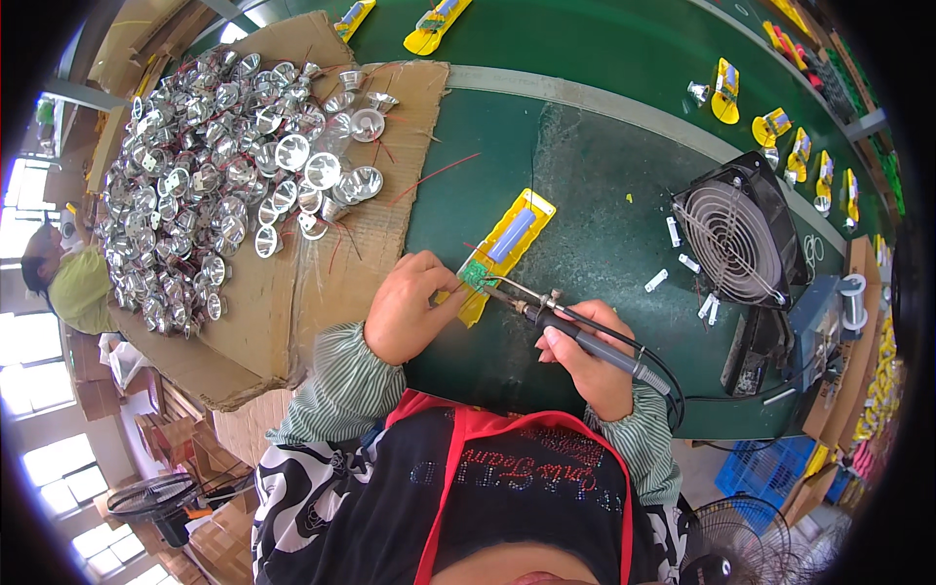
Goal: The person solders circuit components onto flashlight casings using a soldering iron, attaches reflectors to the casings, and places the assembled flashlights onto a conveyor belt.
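A yellow plastic housing (539,208) lies slantwise on the green bench in front of me. It holds a blue cylindrical battery cell (512,236) and a small green circuit board (475,273). My left hand (411,304) is closed at the board's left side, thumb and fingertips pinched by the housing's edge; what they hold is hidden. My right hand (597,369) grips a soldering iron (597,346) with a thin metal feed tube (517,287) clamped along it. The iron's tip is at the circuit board, where exact contact is too small to tell.
Silver reflector cups (322,171) with red wires are heaped on cardboard (375,214) at left. A black fan (736,234), small white pieces (656,281) and a solder spool (853,300) are at right. Several yellow housings (724,93) line the far strip. A person (78,283) is far left.
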### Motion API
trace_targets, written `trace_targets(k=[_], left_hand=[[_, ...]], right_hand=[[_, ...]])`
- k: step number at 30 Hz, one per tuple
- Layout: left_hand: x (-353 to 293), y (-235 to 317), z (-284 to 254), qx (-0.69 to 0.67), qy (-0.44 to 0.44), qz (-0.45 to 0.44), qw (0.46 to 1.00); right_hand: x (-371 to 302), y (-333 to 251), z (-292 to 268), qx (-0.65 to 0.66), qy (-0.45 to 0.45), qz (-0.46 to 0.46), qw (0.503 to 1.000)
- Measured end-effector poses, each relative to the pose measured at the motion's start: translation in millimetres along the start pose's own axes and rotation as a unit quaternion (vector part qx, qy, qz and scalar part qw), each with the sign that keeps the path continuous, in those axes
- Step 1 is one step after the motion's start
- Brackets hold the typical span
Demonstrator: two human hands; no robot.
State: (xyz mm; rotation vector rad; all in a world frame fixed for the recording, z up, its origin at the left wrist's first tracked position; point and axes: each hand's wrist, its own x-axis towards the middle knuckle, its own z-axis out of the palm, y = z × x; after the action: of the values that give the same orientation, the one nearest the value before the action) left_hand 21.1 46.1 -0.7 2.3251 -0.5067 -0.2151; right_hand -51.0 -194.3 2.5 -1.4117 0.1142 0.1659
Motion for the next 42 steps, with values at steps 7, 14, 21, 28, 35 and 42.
trace_targets(k=[7, 14, 21, 28, 35, 42], left_hand=[[1.0, 0.5, 0.5, 0.005, -0.003, 0.002, 1.000], [1.5, 0.7, 0.6, -0.003, -0.003, 0.000, 1.000], [0.6, 1.5, 1.9, -0.004, -0.003, -0.006, 1.000], [-12.2, -0.5, -11.0, -0.045, -0.004, -0.008, 0.999], [-14.1, 6.1, -2.1, -0.183, 0.059, -0.208, 0.959], [-1.3, 7.1, 5.0, 0.031, 0.059, -0.012, 0.998]], right_hand=[[1.9, -0.1, -1.3, 0.000, -0.003, 0.004, 1.000], [-3.9, -6.1, -1.6, 0.011, 0.039, 0.006, 0.999], [-11.9, -13.2, -9.4, 0.002, 0.051, 0.012, 0.999], [-16.0, -11.8, -13.0, -0.002, 0.056, 0.006, 0.998], [-12.0, -10.0, -6.0, 0.002, 0.046, 0.000, 0.999], [-6.3, -5.0, -1.0, -0.007, 0.039, -0.020, 0.999]])
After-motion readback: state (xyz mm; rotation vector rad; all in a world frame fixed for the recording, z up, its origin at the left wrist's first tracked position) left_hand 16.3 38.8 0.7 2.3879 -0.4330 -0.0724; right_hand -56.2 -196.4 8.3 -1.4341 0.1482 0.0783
